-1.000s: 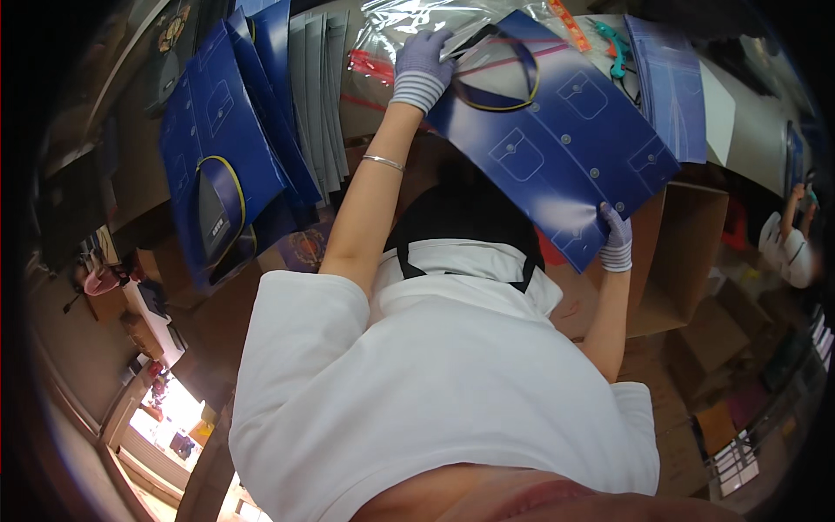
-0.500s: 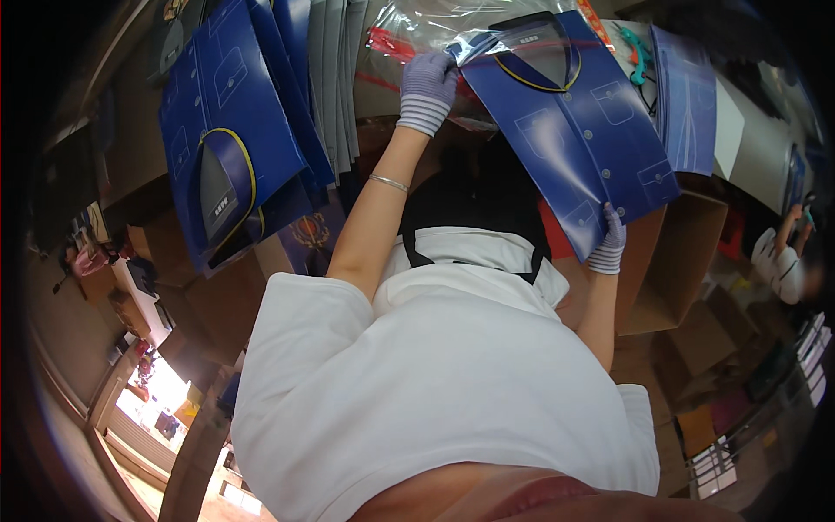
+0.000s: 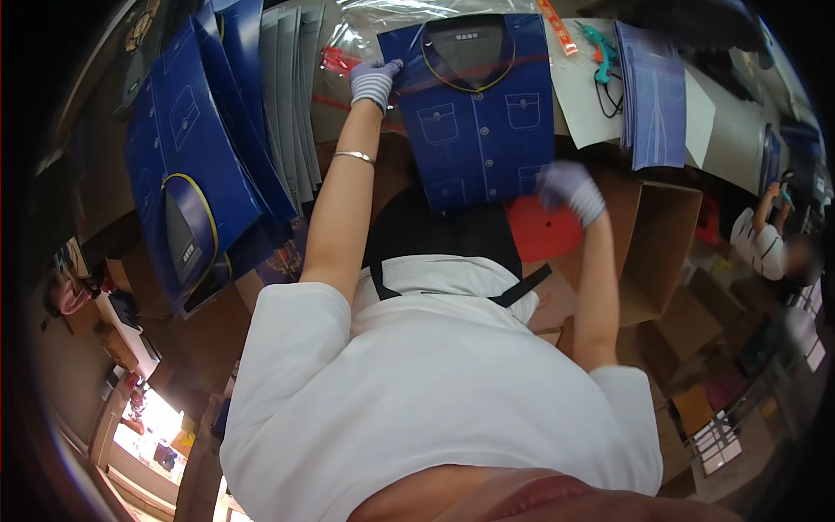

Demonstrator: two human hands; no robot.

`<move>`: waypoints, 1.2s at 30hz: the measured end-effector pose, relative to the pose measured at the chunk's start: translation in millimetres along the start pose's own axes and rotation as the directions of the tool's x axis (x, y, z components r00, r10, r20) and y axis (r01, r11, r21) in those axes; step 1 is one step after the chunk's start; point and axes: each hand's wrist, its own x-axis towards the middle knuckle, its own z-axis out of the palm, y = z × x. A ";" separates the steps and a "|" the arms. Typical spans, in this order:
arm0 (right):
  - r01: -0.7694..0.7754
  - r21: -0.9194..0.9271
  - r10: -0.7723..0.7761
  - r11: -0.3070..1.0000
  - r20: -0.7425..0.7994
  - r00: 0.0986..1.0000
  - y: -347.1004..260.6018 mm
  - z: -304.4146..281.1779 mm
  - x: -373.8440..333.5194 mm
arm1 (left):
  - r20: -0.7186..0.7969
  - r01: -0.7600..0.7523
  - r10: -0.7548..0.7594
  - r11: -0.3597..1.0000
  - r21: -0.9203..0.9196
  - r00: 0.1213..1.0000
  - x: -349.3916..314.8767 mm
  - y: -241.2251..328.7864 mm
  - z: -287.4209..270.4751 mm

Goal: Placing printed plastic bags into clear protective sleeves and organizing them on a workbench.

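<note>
The blue panel (image 3: pixel 474 148) — printed like a buttoned jacket with four pockets — lies at the front of the bench (image 3: pixel 741 150), its collar end away from the person and its lower edge toward the lap. A clear bag (image 3: pixel 357 22) with red markings spreads at its far end, and a red line of it crosses the panel below the collar. The left hand (image 3: pixel 374 84), in a lilac glove with a striped cuff, is at the panel's upper left edge, its grip closed on the clear bag there. The right hand (image 3: pixel 570 190), gloved alike, is blurred just beside the panel's lower right corner; whether its grip is apart or together, or whether it touches the panel, I cannot tell.

To the left lean more blue panels (image 3: pixel 165 143), with grey sheets (image 3: pixel 287 104) standing next to them. On the right are a turquoise tool (image 3: pixel 600 48) on a white sheet (image 3: pixel 576 109), then a stack of paler blue sheets (image 3: pixel 652 104). An open cardboard box (image 3: pixel 668 239) stands below the bench edge — a co-worker (image 3: pixel 764 239) is farther right.
</note>
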 end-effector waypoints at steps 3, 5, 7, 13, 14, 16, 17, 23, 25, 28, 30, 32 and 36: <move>0.463 -0.056 -0.386 0.885 -0.644 0.661 -31.8 -82.9 71.2 | -0.057 0.043 -0.031 0.972 0.232 0.998 -2.8 16.3 11.7; 0.315 -0.334 -0.454 0.889 -0.739 0.498 -63.2 -128.4 126.7 | -0.038 -0.013 0.033 0.898 0.439 0.999 7.3 25.5 27.0; 0.222 -0.458 -0.507 0.861 -0.727 0.463 -94.3 -130.3 152.6 | -0.062 -0.058 0.144 0.703 0.708 0.988 6.9 25.5 17.6; 0.466 -0.200 -0.464 0.862 -0.683 0.565 -65.7 -111.1 133.4 | -0.144 -0.267 0.301 0.940 0.212 0.943 -17.9 -13.6 1.4; 0.541 -0.136 -0.469 0.830 -0.694 0.545 -56.2 -99.6 124.7 | -0.139 -0.259 0.279 0.955 0.147 0.950 -31.7 -14.2 3.3; 0.470 0.019 -0.329 0.883 -0.689 0.646 -29.8 -84.2 109.9 | -0.127 -0.263 0.275 0.959 0.105 0.953 -56.7 -16.3 3.8; 0.443 -0.003 -0.320 0.897 -0.694 0.644 -16.2 -79.3 103.0 | -0.050 -0.200 0.209 0.969 0.146 0.977 -66.0 -21.0 3.8; 0.353 0.106 -0.244 0.930 -0.541 0.805 95.1 1.7 44.1 | 0.339 -0.117 -0.021 0.916 0.383 0.941 -173.1 -103.8 -24.0; 0.051 0.638 0.172 0.768 -0.284 0.943 147.7 33.4 36.1 | 0.444 -0.107 -0.109 0.895 0.434 0.889 -196.2 -112.0 -27.7; 0.358 0.885 -0.040 0.298 -0.363 0.931 95.6 50.4 27.0 | 0.534 -0.023 -0.190 0.931 0.365 0.824 -209.1 -68.4 -30.0; 0.382 0.911 -0.123 0.155 -0.366 0.922 79.4 43.2 23.8 | 0.661 -0.202 -0.017 0.946 0.254 0.750 -230.8 14.1 -20.6; 0.386 0.912 -0.228 0.140 -0.349 0.909 72.6 29.3 9.4 | 0.722 -0.416 0.169 0.892 0.178 0.671 -253.9 71.0 -24.0; 0.790 0.469 -0.227 0.395 -0.784 0.578 -18.9 -19.6 -120.8 | 0.811 -0.482 0.325 0.874 -0.062 0.486 -281.8 88.7 -39.5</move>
